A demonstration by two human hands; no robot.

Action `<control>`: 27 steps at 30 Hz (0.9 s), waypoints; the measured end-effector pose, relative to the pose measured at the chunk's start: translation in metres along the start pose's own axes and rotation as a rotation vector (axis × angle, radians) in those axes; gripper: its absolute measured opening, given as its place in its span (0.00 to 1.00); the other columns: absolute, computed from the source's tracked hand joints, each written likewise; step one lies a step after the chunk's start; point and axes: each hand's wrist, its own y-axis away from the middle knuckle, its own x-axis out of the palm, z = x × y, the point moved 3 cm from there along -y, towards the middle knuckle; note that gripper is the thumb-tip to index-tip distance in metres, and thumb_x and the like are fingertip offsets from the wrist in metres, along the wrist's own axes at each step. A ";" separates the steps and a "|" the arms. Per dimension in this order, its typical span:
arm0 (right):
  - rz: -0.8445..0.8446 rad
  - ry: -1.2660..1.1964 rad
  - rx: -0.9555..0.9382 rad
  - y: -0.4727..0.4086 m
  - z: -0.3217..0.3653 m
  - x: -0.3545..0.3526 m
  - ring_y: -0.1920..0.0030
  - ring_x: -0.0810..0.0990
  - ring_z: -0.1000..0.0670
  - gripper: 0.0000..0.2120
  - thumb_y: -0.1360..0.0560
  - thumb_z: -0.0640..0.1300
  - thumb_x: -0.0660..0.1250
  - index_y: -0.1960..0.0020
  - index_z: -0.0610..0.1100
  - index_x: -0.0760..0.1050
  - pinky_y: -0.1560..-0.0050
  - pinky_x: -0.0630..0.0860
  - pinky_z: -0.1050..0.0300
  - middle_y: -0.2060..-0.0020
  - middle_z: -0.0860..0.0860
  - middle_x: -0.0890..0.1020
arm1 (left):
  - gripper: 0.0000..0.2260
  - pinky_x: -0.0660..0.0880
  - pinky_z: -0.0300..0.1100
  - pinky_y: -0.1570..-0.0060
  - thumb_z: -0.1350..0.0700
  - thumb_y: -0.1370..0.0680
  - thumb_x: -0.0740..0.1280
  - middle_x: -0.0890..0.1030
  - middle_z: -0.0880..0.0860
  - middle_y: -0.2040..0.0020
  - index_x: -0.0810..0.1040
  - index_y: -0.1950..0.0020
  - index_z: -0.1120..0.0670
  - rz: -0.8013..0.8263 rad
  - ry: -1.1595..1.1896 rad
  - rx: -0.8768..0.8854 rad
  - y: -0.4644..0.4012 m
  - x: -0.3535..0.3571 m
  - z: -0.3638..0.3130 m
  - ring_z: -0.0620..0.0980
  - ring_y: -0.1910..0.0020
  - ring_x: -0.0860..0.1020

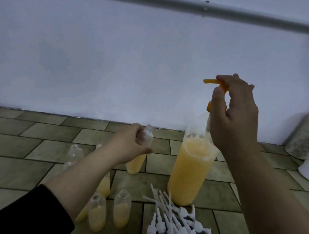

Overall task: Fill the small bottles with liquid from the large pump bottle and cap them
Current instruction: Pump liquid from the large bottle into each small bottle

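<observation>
No text or label can be read anywhere.

A person's two hands work above a brown tiled floor (38, 131) that meets a pale wall (117, 58). The right hand (233, 112) grips the orange pump head (214, 83) of a large clear pump bottle (192, 167), which stands upright and holds yellow liquid. The left hand (131, 144), its arm in a dark sleeve (26, 214), holds a small clear bottle (147, 136) by its upper part, uncapped and apart from the pump's spout. Below it stand several small uncapped bottles (121, 212), some partly filled with yellow liquid, two looking empty. A pile of white pump caps (175, 223) with long dip tubes lies just in front of the large bottle.
</observation>
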 end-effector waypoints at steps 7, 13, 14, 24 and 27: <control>0.030 0.090 -0.043 0.002 -0.003 -0.002 0.30 0.67 0.45 0.21 0.22 0.50 0.50 0.36 0.41 0.71 0.25 0.52 0.47 0.40 0.47 0.76 | 0.15 0.74 0.35 0.58 0.51 0.30 0.74 0.78 0.48 0.52 0.73 0.47 0.52 0.187 -0.213 -0.112 0.004 0.023 0.021 0.45 0.54 0.77; 0.056 0.168 -0.069 0.002 -0.008 -0.002 0.27 0.61 0.49 0.22 0.22 0.50 0.50 0.33 0.43 0.69 0.26 0.44 0.60 0.36 0.48 0.74 | 0.09 0.70 0.33 0.59 0.53 0.26 0.70 0.74 0.46 0.57 0.70 0.53 0.52 0.396 -0.320 -0.180 0.009 0.038 0.025 0.42 0.62 0.72; 0.060 0.175 -0.071 0.002 -0.008 -0.002 0.26 0.60 0.49 0.22 0.22 0.51 0.50 0.33 0.43 0.68 0.26 0.44 0.59 0.35 0.48 0.74 | 0.11 0.72 0.35 0.56 0.53 0.27 0.72 0.77 0.48 0.54 0.72 0.52 0.54 0.377 -0.347 -0.174 0.009 0.039 0.027 0.43 0.59 0.75; 0.086 0.201 -0.069 0.003 -0.006 -0.004 0.26 0.58 0.50 0.25 0.22 0.53 0.48 0.31 0.43 0.67 0.26 0.45 0.57 0.31 0.47 0.70 | 0.23 0.77 0.41 0.49 0.54 0.31 0.75 0.76 0.51 0.44 0.72 0.39 0.52 0.271 -0.413 -0.165 0.009 0.047 0.039 0.48 0.48 0.77; 0.085 0.205 -0.071 0.003 -0.005 -0.005 0.26 0.57 0.52 0.25 0.22 0.53 0.48 0.30 0.43 0.67 0.26 0.43 0.60 0.31 0.48 0.70 | 0.25 0.77 0.40 0.47 0.54 0.30 0.75 0.75 0.51 0.40 0.71 0.36 0.51 0.254 -0.398 -0.174 0.009 0.050 0.040 0.49 0.44 0.76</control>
